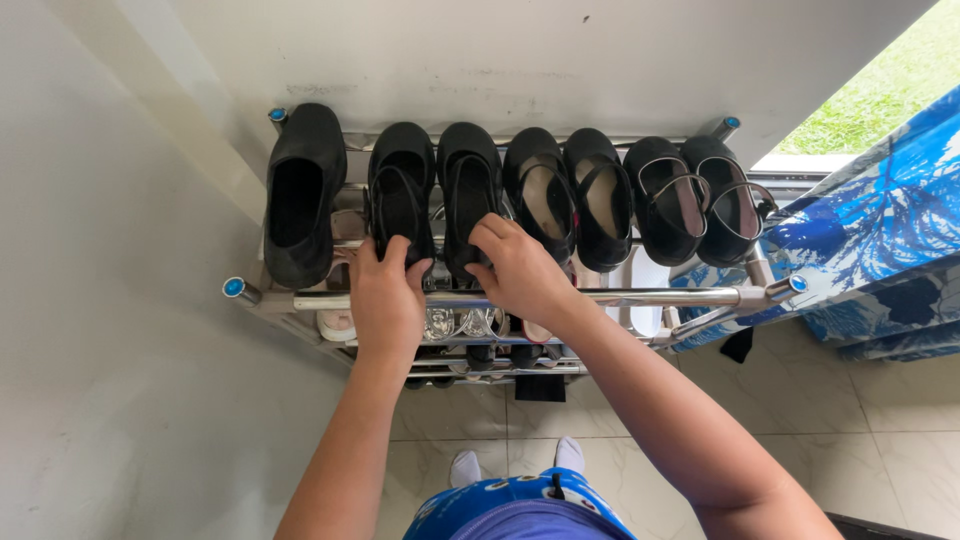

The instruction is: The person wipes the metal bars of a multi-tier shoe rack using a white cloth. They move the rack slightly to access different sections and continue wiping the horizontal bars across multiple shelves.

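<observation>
A metal shoe rack stands against the white wall, its top tier lined with several black shoes. My left hand grips the heel end of a black strapped shoe, second from the left. My right hand holds the heel end of its neighbour, another black strapped shoe. A single black closed shoe lies at the far left. Two more pairs of black strapped shoes fill the right part of the tier.
Lower tiers hold more shoes, including a white one and shiny ones. A blue patterned curtain hangs at the right beside a window. A white wall is close on the left. Pale floor tiles lie below.
</observation>
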